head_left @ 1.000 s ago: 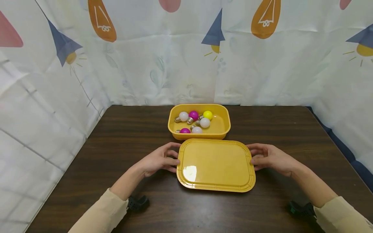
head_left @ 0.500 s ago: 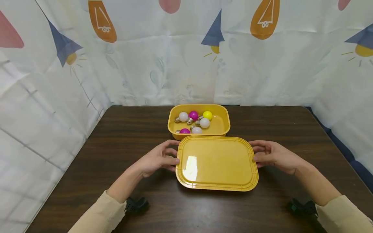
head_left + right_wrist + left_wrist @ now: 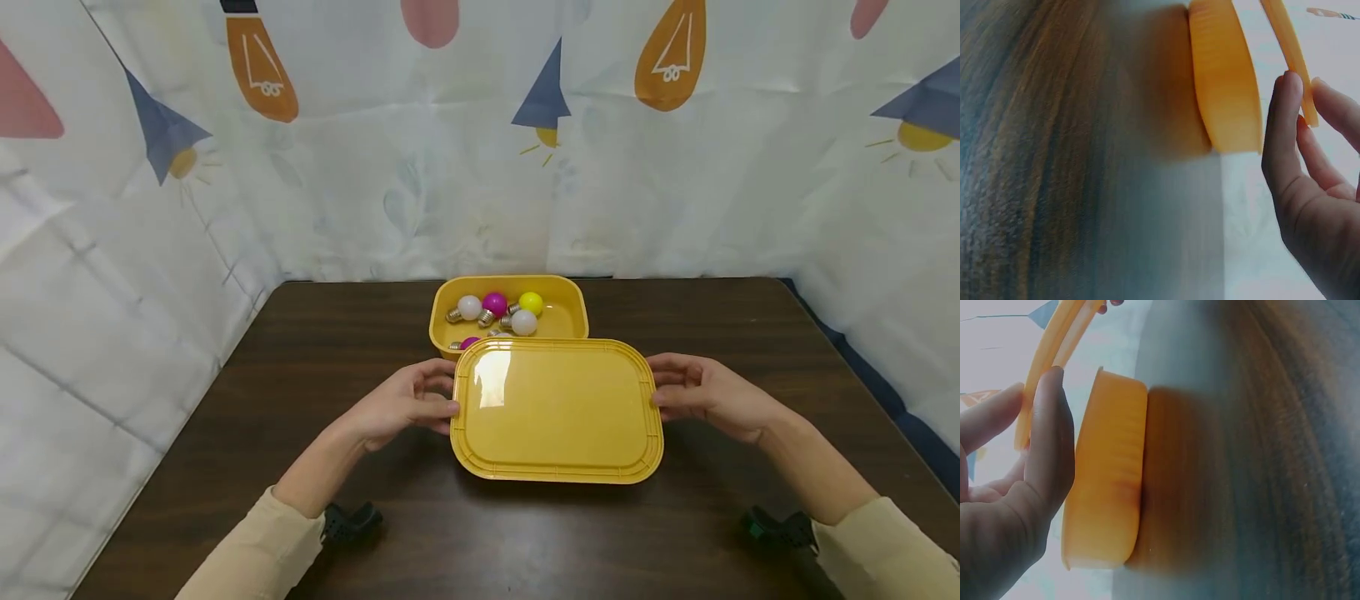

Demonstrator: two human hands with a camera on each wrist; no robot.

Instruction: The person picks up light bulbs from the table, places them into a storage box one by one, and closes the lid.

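Note:
A flat yellow lid with rounded corners is held up between both hands, raised off the table. My left hand pinches its left edge, thumb on one face and fingers on the other, as the left wrist view shows at the lid's edge. On the opposite side my right hand pinches the right edge the same way. Just behind the lid stands a yellow container, its front rim partly covered by the lid in the head view. Inside lie several bulbs: white, purple and yellow.
The dark wooden table carries the container near its back edge. A white patterned curtain hangs behind and along the sides. Black devices are strapped at both wrists.
Both hands have raised the lid and moved it away from me, toward the container. It now overlaps the container's front and hides part of the front bulbs. The head view has tilted slightly.

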